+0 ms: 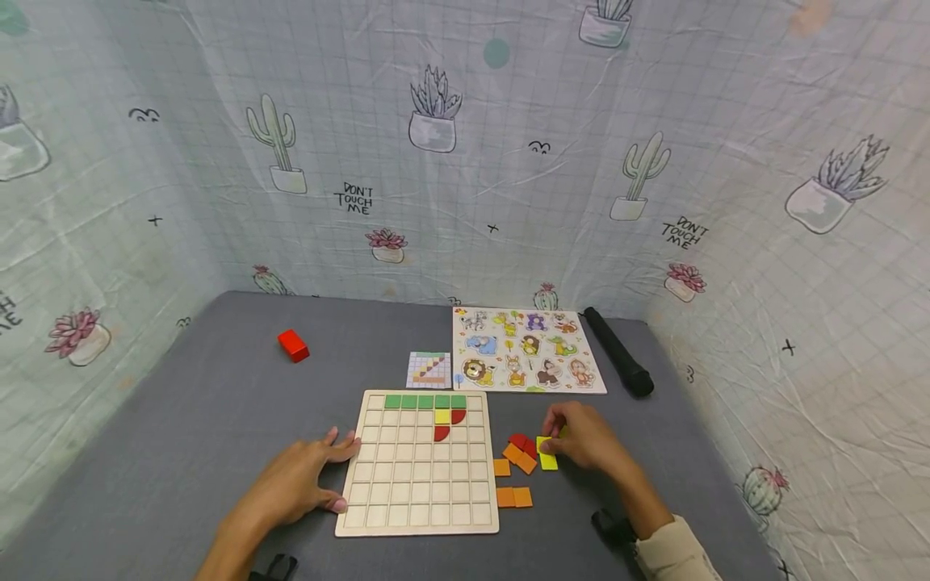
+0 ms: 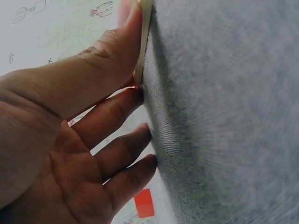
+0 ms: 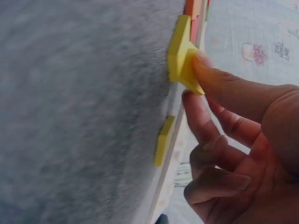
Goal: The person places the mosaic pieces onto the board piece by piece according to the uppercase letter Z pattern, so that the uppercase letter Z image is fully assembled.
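Observation:
My left hand (image 1: pixel 296 478) rests at the left edge of a wooden grid board (image 1: pixel 416 494), thumb and forefinger spread along the rim. Thumb and forefinger of my right hand (image 1: pixel 587 437) pinch a yellow square tile (image 3: pixel 188 71), tilted up against another yellow tile (image 3: pixel 177 51). A third yellow tile (image 3: pixel 164 140) lies apart on the table beneath that hand. On the board are a row of green squares (image 1: pixel 425 402), a yellow square (image 1: pixel 442 416) and two red quarter-round tiles (image 1: pixel 458 416). Red tiles (image 1: pixel 519 440) and several orange squares (image 1: pixel 513 497) lie right of the board.
Behind the board lies a small pattern card (image 1: pixel 429 371). Next to it is an animal puzzle board (image 1: pixel 529 350), with a black microphone (image 1: pixel 619 353) at its right. A red block (image 1: pixel 294 345) sits far left on the grey table (image 1: pixel 211 403). Printed cloth (image 1: pixel 494 186) encloses the table.

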{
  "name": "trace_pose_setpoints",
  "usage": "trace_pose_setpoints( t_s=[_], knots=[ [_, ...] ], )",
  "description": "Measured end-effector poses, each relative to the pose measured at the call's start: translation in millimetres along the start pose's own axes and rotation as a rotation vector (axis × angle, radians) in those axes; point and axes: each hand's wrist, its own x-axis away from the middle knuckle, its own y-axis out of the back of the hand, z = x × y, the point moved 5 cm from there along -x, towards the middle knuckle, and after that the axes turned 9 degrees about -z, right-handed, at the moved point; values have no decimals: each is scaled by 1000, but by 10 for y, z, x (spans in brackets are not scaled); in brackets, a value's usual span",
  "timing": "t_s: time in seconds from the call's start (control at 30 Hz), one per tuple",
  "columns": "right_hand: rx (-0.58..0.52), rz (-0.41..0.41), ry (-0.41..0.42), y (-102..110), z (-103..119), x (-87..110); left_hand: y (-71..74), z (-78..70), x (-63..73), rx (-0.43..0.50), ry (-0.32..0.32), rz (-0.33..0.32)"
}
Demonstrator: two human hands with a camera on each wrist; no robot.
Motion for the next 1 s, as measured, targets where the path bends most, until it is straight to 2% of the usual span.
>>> trace_pose_setpoints(
  t_s=[0.1,0.3,0.37,0.63,1.0],
  knots=[
    [-17,-2,36,18,59,-2,-4,0,0,-2,9,7],
    [-38,22,185,-21,243,-34,-3,1,-4,-5,6,5],
    [-46,24,208,-48,310,-44,-4,1,-5,-4,6,4],
    [-101,-19,174,-164,581,-152,4,-4,-13,3,-5,-5],
    [-126,88,206,-508,983,-247,-1,-4,3,-14,-25,-11]
  ],
)
